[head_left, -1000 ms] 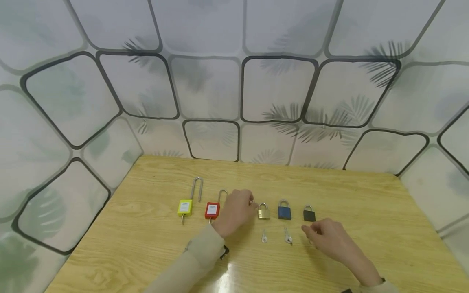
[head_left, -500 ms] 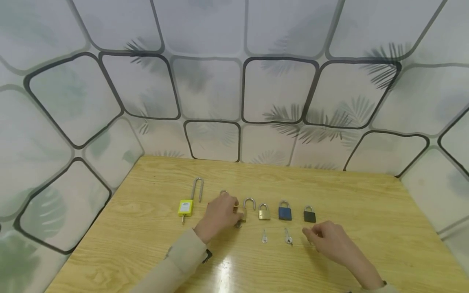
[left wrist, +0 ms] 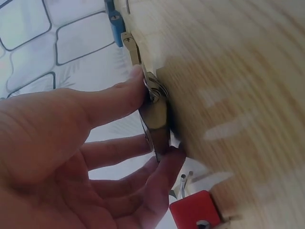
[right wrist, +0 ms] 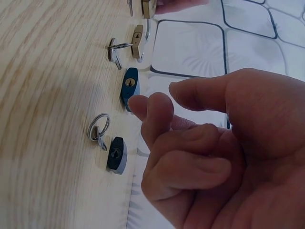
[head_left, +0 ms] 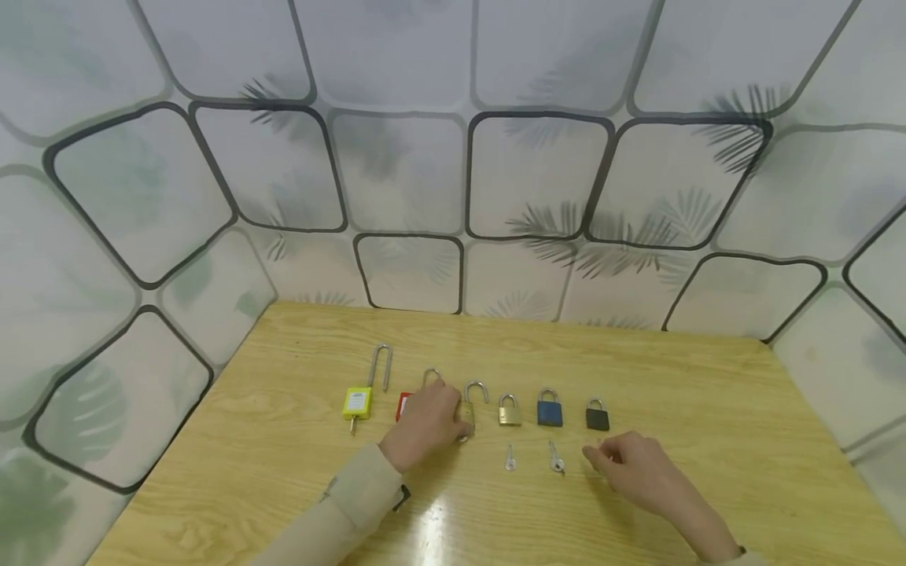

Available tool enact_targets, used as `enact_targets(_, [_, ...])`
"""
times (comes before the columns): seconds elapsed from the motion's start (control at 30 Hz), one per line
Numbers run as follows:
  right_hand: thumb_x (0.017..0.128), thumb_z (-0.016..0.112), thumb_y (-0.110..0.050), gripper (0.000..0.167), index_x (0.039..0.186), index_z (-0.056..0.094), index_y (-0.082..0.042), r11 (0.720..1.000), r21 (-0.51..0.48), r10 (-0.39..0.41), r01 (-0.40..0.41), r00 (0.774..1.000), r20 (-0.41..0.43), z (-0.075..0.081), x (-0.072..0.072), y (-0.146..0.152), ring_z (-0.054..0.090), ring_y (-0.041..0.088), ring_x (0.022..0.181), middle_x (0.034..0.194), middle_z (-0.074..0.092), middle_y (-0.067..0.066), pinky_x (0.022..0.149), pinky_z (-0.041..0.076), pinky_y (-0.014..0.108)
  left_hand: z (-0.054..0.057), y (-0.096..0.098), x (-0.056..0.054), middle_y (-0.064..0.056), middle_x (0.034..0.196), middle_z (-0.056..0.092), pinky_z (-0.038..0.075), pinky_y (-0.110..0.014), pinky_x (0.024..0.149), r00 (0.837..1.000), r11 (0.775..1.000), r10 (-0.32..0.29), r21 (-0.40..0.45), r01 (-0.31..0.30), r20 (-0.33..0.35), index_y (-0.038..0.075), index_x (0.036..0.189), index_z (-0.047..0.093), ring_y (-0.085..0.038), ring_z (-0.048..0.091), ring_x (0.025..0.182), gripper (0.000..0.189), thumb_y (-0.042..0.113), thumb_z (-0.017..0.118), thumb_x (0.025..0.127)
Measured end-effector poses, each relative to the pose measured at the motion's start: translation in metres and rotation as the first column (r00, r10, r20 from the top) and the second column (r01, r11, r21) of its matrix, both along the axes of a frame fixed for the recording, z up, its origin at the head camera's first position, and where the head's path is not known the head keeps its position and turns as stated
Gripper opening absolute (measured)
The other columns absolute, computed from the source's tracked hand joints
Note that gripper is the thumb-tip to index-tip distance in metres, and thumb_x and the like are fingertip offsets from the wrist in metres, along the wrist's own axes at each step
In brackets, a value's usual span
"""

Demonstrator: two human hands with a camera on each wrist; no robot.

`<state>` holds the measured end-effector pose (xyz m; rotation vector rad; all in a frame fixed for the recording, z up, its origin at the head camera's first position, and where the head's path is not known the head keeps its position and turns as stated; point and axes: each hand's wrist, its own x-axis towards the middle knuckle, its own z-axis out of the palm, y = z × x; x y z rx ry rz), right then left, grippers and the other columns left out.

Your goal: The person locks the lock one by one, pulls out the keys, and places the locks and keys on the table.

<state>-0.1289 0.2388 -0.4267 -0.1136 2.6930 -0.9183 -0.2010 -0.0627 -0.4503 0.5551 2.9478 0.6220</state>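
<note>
My left hand (head_left: 425,424) pinches a brass padlock (left wrist: 156,117) between thumb and fingers, low over the wooden table. Its shackle (head_left: 476,387) is swung open, and a key with a ring sits at its lower end. A red padlock (head_left: 403,405) is partly hidden behind this hand. My right hand (head_left: 640,472) hovers at the front right, fingers loosely curled with nothing between them. Nearest to it are a black padlock (right wrist: 116,155) and a key on a ring (right wrist: 99,129).
Left of the hands lies a yellow padlock (head_left: 357,402) with a long open shackle and a key in it. A smaller brass padlock (head_left: 509,414) and a blue padlock (head_left: 549,413) lie between the hands, with keys (head_left: 556,460) in front. A patterned wall backs the table.
The left hand has drawn back to the left and nearer, bringing the open brass padlock into the row beside the red one. The right hand stays almost still.
</note>
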Motion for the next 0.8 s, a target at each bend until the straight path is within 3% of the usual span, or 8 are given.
enact_targets(0.17, [0.103,0.06,-0.029,0.04,0.067,0.062,-0.011,1.0,0.02,-0.014,0.014,1.0,0.012,-0.002,0.002,0.0,0.038,0.009,0.049,0.054,0.052,-0.003,0.048,0.033,0.023,0.0,-0.003,-0.003,0.005,0.061,0.041,0.033,-0.022,0.051,0.996,0.996,-0.014,0.086,0.006,0.088,0.009,0.064,0.058,-0.01,0.037,0.06,0.04,0.024,0.094,0.073])
enact_targets(0.43, [0.103,0.06,-0.029,0.041,0.067,0.061,-0.009,0.999,-0.036,0.038,-0.038,0.999,-0.004,-0.004,0.0,0.002,0.043,0.008,0.047,0.054,0.051,-0.005,0.046,0.036,0.022,-0.002,-0.01,-0.007,-0.011,0.089,0.073,0.051,-0.029,0.065,0.981,0.978,-0.018,0.208,-0.023,0.192,-0.001,0.098,0.073,-0.012,0.054,0.071,0.041,0.026,0.092,0.074])
enact_targets(0.67, [0.103,0.061,-0.028,0.041,0.067,0.06,-0.009,0.999,-0.031,0.03,-0.03,1.0,-0.001,-0.003,0.001,0.0,0.044,0.008,0.048,0.054,0.05,-0.005,0.047,0.036,0.023,-0.006,-0.015,-0.003,0.0,0.073,0.062,0.04,-0.023,0.055,0.97,0.933,-0.007,0.35,-0.08,0.242,0.007,0.089,0.074,-0.011,0.048,0.065,0.026,0.027,0.088,0.081])
enact_targets(0.8, [0.103,0.061,-0.028,0.035,0.073,0.066,-0.01,1.0,-0.03,0.0,-0.001,0.999,-0.038,0.001,-0.001,-0.005,0.04,0.006,0.047,0.053,0.048,-0.006,0.048,0.036,0.023,-0.005,-0.015,0.0,0.001,0.083,0.067,0.048,-0.027,0.065,0.962,0.896,0.025,0.42,-0.141,0.27,0.008,0.097,0.075,-0.013,0.057,0.076,0.031,0.034,0.086,0.083])
